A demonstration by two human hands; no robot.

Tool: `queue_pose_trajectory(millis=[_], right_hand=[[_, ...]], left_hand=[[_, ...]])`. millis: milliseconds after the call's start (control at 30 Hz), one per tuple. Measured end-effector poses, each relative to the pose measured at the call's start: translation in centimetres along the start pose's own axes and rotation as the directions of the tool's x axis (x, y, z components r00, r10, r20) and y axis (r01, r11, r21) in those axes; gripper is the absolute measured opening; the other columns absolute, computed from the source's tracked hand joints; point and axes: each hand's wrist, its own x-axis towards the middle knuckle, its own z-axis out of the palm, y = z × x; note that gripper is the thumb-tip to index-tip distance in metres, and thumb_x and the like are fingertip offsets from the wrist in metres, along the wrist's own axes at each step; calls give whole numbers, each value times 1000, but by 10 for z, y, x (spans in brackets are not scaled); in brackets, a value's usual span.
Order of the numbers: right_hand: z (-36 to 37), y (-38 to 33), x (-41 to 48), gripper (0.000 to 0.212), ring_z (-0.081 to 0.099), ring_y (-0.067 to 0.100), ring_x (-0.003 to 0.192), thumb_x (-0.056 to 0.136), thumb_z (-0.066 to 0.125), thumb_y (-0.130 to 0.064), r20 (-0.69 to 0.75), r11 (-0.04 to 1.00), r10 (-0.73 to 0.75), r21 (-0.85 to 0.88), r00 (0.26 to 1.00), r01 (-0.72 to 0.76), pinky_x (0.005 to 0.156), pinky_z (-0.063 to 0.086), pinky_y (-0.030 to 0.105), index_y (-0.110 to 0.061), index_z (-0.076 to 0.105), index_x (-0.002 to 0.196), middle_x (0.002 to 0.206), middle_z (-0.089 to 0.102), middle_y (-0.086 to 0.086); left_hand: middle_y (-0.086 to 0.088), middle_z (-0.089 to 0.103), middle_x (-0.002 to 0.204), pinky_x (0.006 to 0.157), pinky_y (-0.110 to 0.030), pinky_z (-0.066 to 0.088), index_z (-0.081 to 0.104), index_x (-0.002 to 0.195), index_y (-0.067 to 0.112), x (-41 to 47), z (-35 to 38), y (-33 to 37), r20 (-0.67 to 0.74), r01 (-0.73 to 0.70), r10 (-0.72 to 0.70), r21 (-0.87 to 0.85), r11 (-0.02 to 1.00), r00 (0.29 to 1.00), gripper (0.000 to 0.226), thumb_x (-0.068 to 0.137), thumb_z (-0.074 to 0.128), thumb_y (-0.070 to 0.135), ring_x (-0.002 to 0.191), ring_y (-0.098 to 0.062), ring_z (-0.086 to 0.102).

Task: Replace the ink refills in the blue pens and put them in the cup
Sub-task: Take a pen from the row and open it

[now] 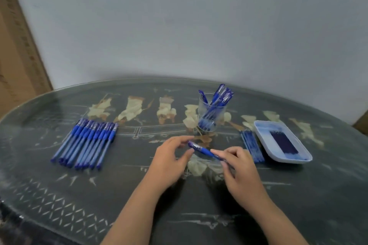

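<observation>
A blue pen (202,150) is held above the middle of the table between both hands. My left hand (169,162) pinches its capped end with thumb and forefinger. My right hand (240,167) grips the barrel end. Behind them stands a clear glass cup (211,114) with several blue pens in it. A row of several blue pens (87,141) lies at the left. A bundle of ink refills (252,146) lies at the right beside a white tray (264,131) that holds dark refills (283,142).
The dark oval table (59,185) has a glass top with a leaf pattern. A grey wall rises behind it. A brown cardboard box (18,55) leans at the far left. A brown corner (361,121) shows at the right edge.
</observation>
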Motion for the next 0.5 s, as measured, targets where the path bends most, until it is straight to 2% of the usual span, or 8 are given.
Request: queue_pose_trajectory(millis=[67,133,200,333,400,500], right_hand=[[5,1,-3,42,44,3,97,89,56,-2,6,1000,-23,15,1000,23,89,31,7,-26,66,122,101,46,-10],[10,1,-6,41,45,6,98,87,58,-2,20,999,-23,48,1000,22,89,31,8,-26,66,119,102,48,-9],[13,0,-6,35,48,9,99,87,62,-7,17,997,-14,75,1000,13,89,34,12,-26,66,115,103,51,-10],[19,4,-3,27,56,10,98,92,59,-19,6,997,-23,80,1000,23,87,47,37,-31,64,116,104,59,-15],[21,5,-3,29,57,11,96,95,54,-22,-8,997,-46,67,999,46,84,47,40,-32,63,120,104,61,-13],[23,5,-3,30,55,13,93,96,51,-25,-21,996,-57,62,998,58,82,46,40,-32,63,123,101,59,-11]], left_hand=[[11,69,94,76,-7,43,69,104,29,-4,7,-1,-26,38,-40,-79,996,999,23,89,68,12,84,5,61],[8,71,89,72,-8,44,71,96,23,-7,9,-2,-53,55,-62,-119,991,997,18,88,69,7,79,2,62],[8,71,85,68,-8,42,71,92,24,-8,9,-1,-36,51,-55,-112,992,998,18,87,69,6,76,2,61],[8,70,84,73,-17,48,70,93,30,-9,9,-1,7,23,-23,-100,995,1000,23,86,71,8,76,-1,61],[6,70,86,75,-19,48,71,97,30,-9,8,-1,11,6,-5,-122,992,1000,25,85,72,8,79,-3,62],[9,71,85,75,-18,47,71,93,33,-9,7,-1,14,6,-4,-138,990,1000,25,84,74,10,78,-2,62]])
